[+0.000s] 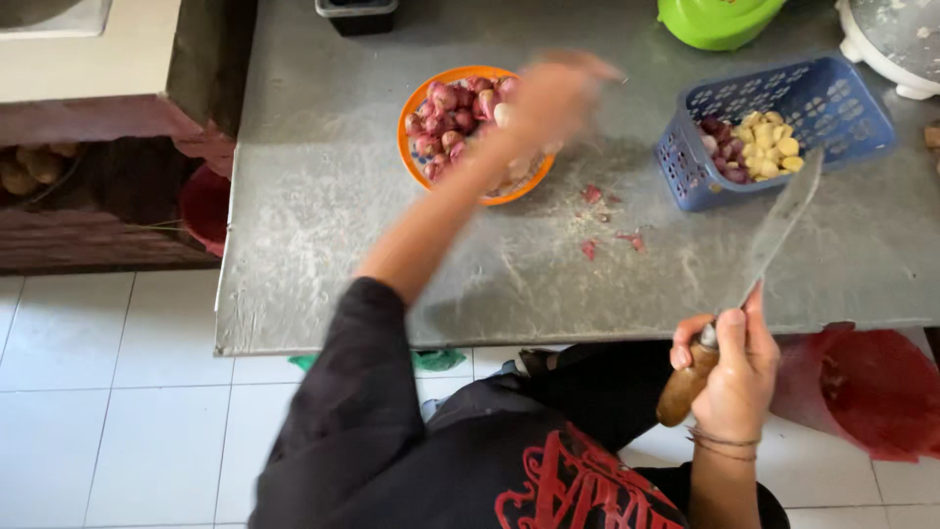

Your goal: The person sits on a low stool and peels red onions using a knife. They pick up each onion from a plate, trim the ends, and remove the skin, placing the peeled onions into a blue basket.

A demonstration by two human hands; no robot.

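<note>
Head view, looking down. Left hand [556, 96] stretched out over orange bowl [416, 108] of shallots [446, 118], motion-blurred; cannot tell how open, or whether anything is in it. Bowl on grey desk [323, 225], left of centre, partly covered by the hand and forearm. Black sleeve [338, 392] up to the elbow.

Right hand [734, 372] fist-closed around brown wooden handle of knife [778, 230], thumb up along the handle top. Blade angled up and to the right, tip just over the near corner of blue basket [832, 98]; hand itself off the desk's near edge, above the lap. Thin bracelets at the wrist.

Blue basket on the desk's right side, holding peeled garlic [769, 145] on the right and a few shallots [723, 152] on the left. Red peel scraps [612, 220] on the desk between bowl and basket.

Green lid-like thing [720, 20] at the top edge, white round appliance [896, 39] in the top right corner, dark container [357, 12] at top centre. Red bag [867, 387] below the desk's right end, near the right hand. White tiled floor [108, 392] at left. Dark shelf [88, 186] at far left with brownish roots, too dim to identify.
</note>
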